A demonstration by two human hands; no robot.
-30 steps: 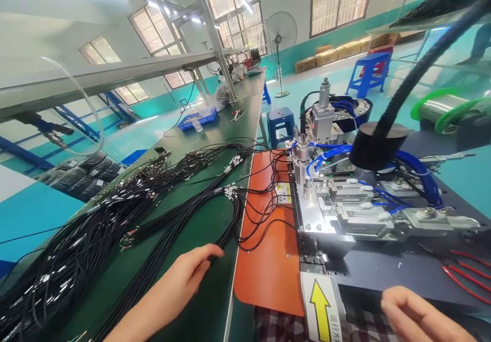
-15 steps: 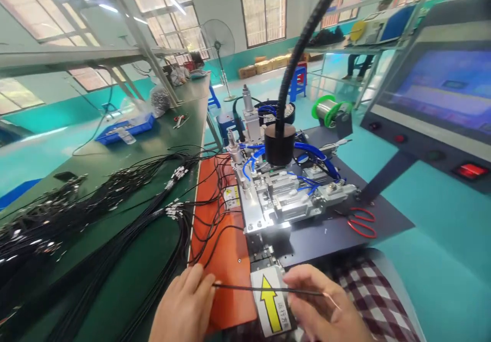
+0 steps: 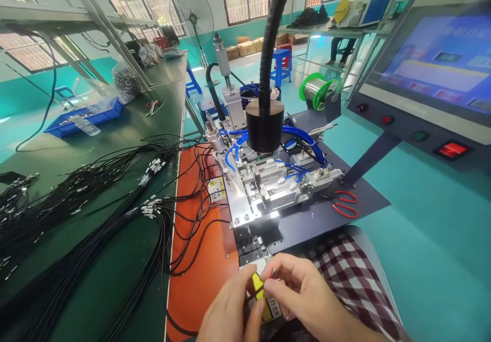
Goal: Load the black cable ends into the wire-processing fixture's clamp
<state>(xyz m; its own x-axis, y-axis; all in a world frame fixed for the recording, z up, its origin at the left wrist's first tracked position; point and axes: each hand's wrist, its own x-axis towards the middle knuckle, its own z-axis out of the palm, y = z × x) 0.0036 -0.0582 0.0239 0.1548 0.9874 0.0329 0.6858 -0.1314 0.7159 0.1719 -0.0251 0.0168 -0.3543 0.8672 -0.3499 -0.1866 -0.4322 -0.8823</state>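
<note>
Close together at the lower middle, my hands hold a black cable (image 3: 253,295) over a yellow arrow label (image 3: 258,282). My left hand (image 3: 233,303) pinches the cable. At the cable's end, thumb and forefinger of my right hand (image 3: 295,285) are closed, with small coloured wire ends (image 3: 273,272) showing between the fingertips. Just beyond stands a metal machine (image 3: 268,183) with blue air tubes. Several black cables run from its left side across an orange plate (image 3: 203,265) to bundles with silver connector ends (image 3: 151,207) on the green table.
Red-handled scissors (image 3: 346,205) lie on the machine's dark base. A screen panel (image 3: 437,76) leans in at the right; a black lamp (image 3: 264,127) hangs over the machine. Farther off are a wire spool (image 3: 316,91), a blue tray (image 3: 84,118) and a standing fan (image 3: 193,19).
My hands have come together; the cable, earlier stretched between them, is now held at its end. Coloured wire ends now show at my right fingertips. The camera view has shifted.
</note>
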